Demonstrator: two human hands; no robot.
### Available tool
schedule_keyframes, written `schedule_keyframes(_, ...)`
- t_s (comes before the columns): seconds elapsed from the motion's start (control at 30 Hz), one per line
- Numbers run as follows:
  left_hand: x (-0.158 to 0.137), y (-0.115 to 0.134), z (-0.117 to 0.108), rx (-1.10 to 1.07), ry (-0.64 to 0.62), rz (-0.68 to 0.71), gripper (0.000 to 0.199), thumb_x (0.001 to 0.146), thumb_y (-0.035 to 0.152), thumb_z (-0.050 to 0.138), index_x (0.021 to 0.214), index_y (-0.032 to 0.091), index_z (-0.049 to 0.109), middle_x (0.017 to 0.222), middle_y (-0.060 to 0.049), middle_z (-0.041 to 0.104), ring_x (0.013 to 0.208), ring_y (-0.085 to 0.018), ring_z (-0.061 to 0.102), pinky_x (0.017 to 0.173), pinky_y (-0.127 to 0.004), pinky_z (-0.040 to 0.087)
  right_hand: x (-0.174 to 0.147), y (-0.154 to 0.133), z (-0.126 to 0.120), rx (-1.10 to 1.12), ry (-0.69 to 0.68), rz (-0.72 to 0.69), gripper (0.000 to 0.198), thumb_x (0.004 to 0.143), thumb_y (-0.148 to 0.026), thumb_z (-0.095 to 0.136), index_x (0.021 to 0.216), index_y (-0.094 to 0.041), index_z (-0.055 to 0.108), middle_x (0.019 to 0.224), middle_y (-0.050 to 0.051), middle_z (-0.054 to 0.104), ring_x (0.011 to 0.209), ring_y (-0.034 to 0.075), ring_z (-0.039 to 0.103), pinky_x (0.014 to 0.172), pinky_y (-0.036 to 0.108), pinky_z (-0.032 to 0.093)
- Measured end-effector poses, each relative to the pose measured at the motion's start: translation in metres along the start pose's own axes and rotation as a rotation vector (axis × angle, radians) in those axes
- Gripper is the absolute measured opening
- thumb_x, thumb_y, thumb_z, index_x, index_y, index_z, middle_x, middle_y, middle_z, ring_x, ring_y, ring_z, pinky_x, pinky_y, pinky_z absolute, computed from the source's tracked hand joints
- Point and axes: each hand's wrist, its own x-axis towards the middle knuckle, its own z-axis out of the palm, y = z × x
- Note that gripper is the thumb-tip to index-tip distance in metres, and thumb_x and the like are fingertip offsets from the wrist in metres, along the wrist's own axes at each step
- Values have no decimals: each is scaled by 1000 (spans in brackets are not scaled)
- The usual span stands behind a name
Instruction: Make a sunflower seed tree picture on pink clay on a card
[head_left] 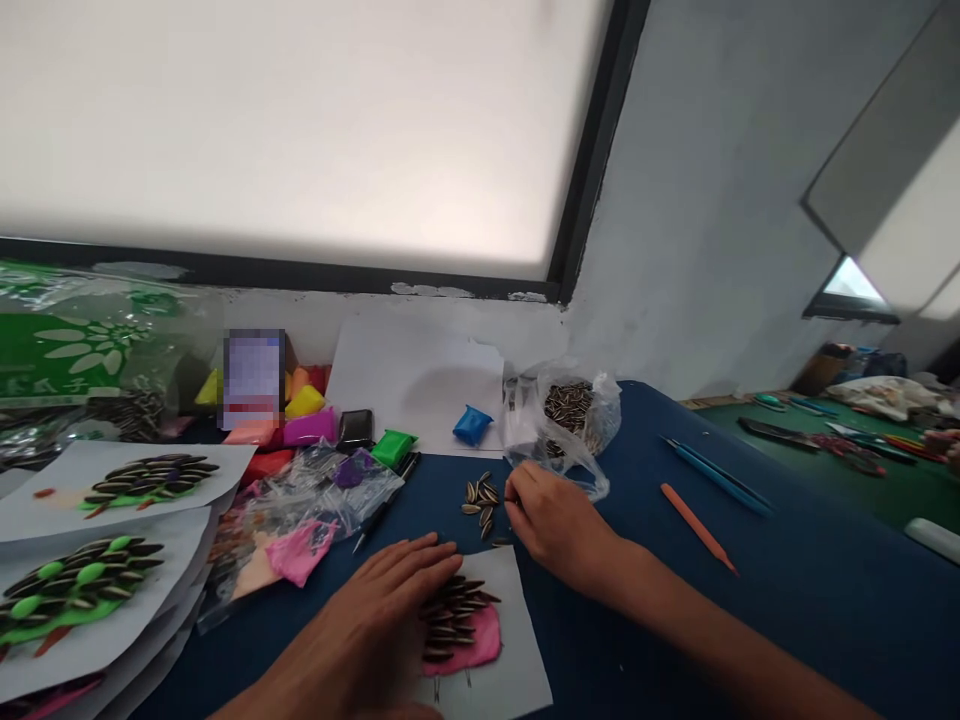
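Note:
My left hand [390, 600] lies with fingers stretched out over the left side of a white paper card [517, 640]. On that card is a flattened pink clay shape [484, 640] with rows of striped sunflower seeds [454, 620] stuck in it and two thin lines below. My right hand [551, 520] rests on the blue tabletop with its fingers curled together, just right of a small pile of loose seeds [480, 500]. Whatever its fingertips hold is hidden. Behind it stands an open clear plastic bag [600, 440] holding more seeds.
Finished-looking seed cards [142, 590] are stacked at left. Clay packets, including a blue packet [472, 426] and a green packet [394, 447], lie toward the wall. A pen [386, 505], an orange pencil [697, 527] and blue tweezers [716, 475] are on the blue table.

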Motion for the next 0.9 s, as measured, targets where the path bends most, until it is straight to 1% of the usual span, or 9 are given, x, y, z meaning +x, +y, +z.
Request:
schedule_keyframes(0.07,-3,1,-1,3,13,-53,90,80,66,75,155,40,32,158,-4,42,144,-37,38,116,-56,35,-4,-1,-5,30,36,-3,10,93,-8,51,89,-16,55,87,6,60,72,18,56,64,30,40)
schedule_keyframes(0.17,-6,-4,4,-23,-3,-99,91,78,64,77,155,39,34,159,-6,40,145,-40,35,113,-62,36,-18,-7,-7,92,70,-22,12,92,-6,51,88,-17,55,83,4,61,68,17,55,61,28,41)
schedule_keyframes(0.3,-4,-3,2,-51,-46,-143,89,78,57,80,153,37,38,159,-7,40,146,-39,33,115,-61,32,-45,-20,-1,204,101,-88,14,94,-6,52,89,-17,59,88,3,64,74,15,60,65,25,46)
schedule_keyframes(0.37,-2,0,-1,-52,-48,-153,90,76,55,82,153,35,40,159,-8,41,146,-39,33,116,-61,30,-58,-25,5,357,145,-117,14,96,-9,52,92,-18,63,87,3,66,75,15,61,67,25,47)
schedule_keyframes(0.47,0,3,-3,-47,-67,-160,90,75,53,83,152,32,41,159,-10,40,146,-39,32,116,-61,29,-72,-32,14,628,186,-109,15,95,-14,55,92,-19,70,86,3,67,75,16,63,67,26,49)
schedule_keyframes(0.57,1,5,-5,-43,-68,-143,89,75,53,83,151,31,44,158,-10,42,145,-40,34,115,-61,31,-80,-37,22,755,215,-114,16,95,-18,58,95,-19,73,85,4,68,76,16,64,68,26,50)
schedule_keyframes(0.7,0,2,-3,-41,-64,-123,88,76,54,82,151,32,43,157,-9,43,144,-39,36,115,-59,32,-82,-41,27,783,231,-185,18,99,-21,56,98,-19,74,87,5,69,78,16,66,69,25,51)
schedule_keyframes(0.83,-2,-8,6,-41,-14,-77,94,73,61,81,153,36,39,158,-8,43,144,-39,36,115,-60,33,-82,-42,29,656,257,-255,19,98,-19,55,91,-19,72,83,4,68,73,15,65,65,23,50)
schedule_keyframes(0.9,-2,-10,8,-47,-9,-66,95,73,63,81,153,36,39,158,-8,42,144,-40,36,115,-60,33,-81,-42,30,594,269,-280,18,97,-16,55,89,-19,71,81,4,67,71,15,63,63,23,48)
